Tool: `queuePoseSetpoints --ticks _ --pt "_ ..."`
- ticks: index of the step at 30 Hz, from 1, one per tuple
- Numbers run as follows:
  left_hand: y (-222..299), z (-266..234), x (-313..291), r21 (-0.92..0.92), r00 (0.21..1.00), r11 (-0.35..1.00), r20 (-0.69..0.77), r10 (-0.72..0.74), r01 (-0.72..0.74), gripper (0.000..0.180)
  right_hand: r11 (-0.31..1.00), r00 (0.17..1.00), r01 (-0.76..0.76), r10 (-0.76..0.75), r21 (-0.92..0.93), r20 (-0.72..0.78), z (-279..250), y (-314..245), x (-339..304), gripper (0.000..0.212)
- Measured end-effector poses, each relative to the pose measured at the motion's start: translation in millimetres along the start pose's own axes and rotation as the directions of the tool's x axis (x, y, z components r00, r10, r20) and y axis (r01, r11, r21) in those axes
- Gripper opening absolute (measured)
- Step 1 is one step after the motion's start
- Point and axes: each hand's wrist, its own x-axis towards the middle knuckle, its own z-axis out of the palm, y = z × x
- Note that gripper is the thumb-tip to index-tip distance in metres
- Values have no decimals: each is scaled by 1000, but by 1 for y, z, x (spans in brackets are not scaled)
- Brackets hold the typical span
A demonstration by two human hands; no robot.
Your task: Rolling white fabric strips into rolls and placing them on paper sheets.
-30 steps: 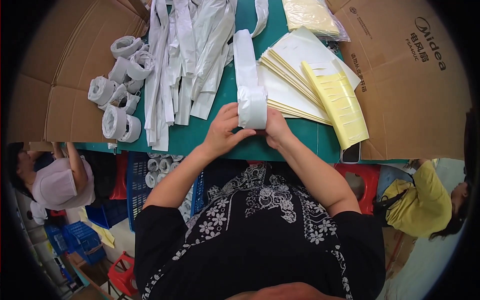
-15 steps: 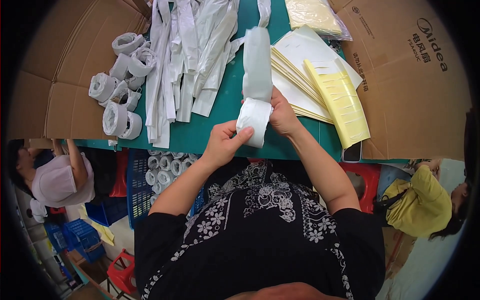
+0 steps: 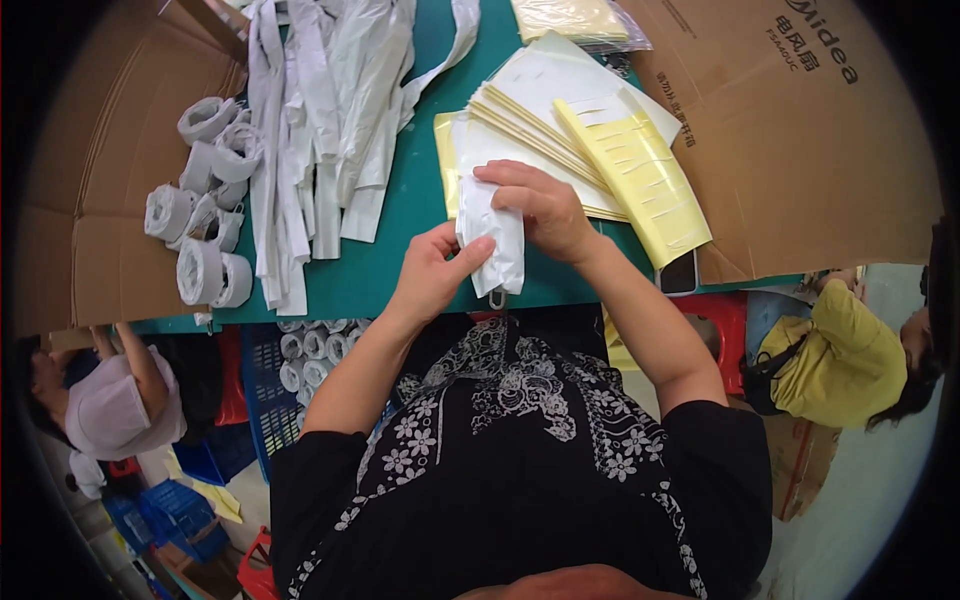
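A white roll of flattened plastic-like strip (image 3: 492, 240) is between my hands over the front part of the green table. My left hand (image 3: 437, 268) grips its left side, thumb across the front face. My right hand (image 3: 545, 207) is on the roll's upper right, fingers curled over its top edge. A small metal loop (image 3: 497, 298) shows below the roll. Beyond my left hand lie long white strips (image 3: 325, 130), spread lengthwise. Yellow and white sheets (image 3: 530, 120) are stacked behind my right hand, with a slitted yellow sheet (image 3: 640, 170) on their right.
Several finished-looking white rolls (image 3: 200, 270) cluster at the table's left, beside a cardboard box (image 3: 100, 200). Another large carton (image 3: 780, 150) stands right. A blue basket of white rolls (image 3: 268, 390) sits below the table edge. A person in yellow (image 3: 835, 370) is at right, another person (image 3: 125, 390) at left.
The loose upper length of strip that stood up from the roll no longer shows. My right hand has moved from the roll's far side onto its top. The view has shifted slightly right.
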Motion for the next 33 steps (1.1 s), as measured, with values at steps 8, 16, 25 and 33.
queuePoseSetpoints --ticks 8,16,25,33 --pt "-5 41 17 352 927 876 -54 370 -329 22 738 768 -602 640 306 -31 -17 -61 -46 38" --pt "22 66 136 280 984 946 124 130 -160 26 403 405 -654 901 640 -153 -82 -27 -56 47" --pt "-5 98 296 946 944 -2 324 56 -324 20 507 846 -525 393 -684 -359 -149 45 -40 24" --pt "7 100 343 896 893 -79 420 -161 -436 27 406 840 -345 536 -846 -85 -120 80 -80 25"
